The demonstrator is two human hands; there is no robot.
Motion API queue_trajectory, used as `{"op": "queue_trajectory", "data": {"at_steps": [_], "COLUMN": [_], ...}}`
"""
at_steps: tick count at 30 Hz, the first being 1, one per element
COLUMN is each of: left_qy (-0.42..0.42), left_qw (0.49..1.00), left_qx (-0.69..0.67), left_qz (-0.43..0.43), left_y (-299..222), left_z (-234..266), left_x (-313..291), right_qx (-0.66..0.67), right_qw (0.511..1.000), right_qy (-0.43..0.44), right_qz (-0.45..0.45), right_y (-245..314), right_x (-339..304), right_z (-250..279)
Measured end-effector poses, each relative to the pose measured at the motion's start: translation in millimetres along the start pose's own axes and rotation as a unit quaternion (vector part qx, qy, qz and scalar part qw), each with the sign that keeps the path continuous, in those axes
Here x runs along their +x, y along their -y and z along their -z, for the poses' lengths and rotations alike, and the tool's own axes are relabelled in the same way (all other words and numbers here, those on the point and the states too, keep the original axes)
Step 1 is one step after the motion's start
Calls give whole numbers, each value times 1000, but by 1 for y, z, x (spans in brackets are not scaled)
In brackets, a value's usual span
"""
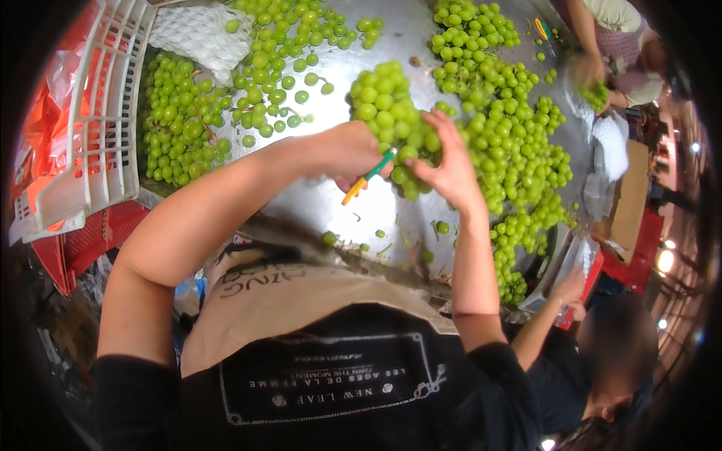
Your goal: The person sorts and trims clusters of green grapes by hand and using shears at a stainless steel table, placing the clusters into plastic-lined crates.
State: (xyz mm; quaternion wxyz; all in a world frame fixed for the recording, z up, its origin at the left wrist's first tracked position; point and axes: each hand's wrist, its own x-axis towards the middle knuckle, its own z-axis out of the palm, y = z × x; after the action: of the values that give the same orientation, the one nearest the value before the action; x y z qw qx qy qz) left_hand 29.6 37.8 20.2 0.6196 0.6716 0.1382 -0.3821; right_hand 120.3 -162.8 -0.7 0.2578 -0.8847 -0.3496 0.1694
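A bunch of green grapes [385, 101] is raised above the metal table in front of me. My left hand [352, 154] is closed at the bunch's left side, its fingers curled round snips with a green and yellow handle [368, 177]. The snips' blades cannot be made out. From the right, my right hand [453, 167] grips the bunch's lower part, grapes lying between its thumb and spread fingers. Partly behind that hand, a long heap of grape bunches [511, 143] covers the right of the table.
More grapes [180, 124] lie at left beside white foam netting [199, 36] and a white plastic crate [105, 120]. Loose grapes and stem bits are scattered on the metal table [320, 203]. Another pair of snips [542, 30] lies far right. Two co-workers [602, 353] work along the right side.
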Motion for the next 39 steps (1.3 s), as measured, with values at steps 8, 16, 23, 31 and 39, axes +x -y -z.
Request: {"op": "queue_trajectory", "data": {"at_steps": [8, 16, 23, 31, 39], "left_qy": [-20, -2, 6, -11, -32], "left_qw": [998, 999, 1000, 999, 991], "left_qx": [45, 26, -14, -49, -120], "left_qz": [-34, -22, 4, 15, -50], "left_y": [-12, -12, -13, 0, 12], "left_z": [-3, 4, 2, 1, -8], "left_x": [-1, 16, 23, 31, 37], "right_qx": [-7, -2, -25, -77, -40], "right_qw": [1000, 1000, 1000, 994, 957], "right_qy": [2, 3, -1, -23, -179], "right_qz": [-8, -13, 0, 70, 223], "right_y": [3, 2, 5, 30, 39], "right_x": [-2, -2, -6, -21, -24], "right_z": [1, 1, -1, 1, -65]}}
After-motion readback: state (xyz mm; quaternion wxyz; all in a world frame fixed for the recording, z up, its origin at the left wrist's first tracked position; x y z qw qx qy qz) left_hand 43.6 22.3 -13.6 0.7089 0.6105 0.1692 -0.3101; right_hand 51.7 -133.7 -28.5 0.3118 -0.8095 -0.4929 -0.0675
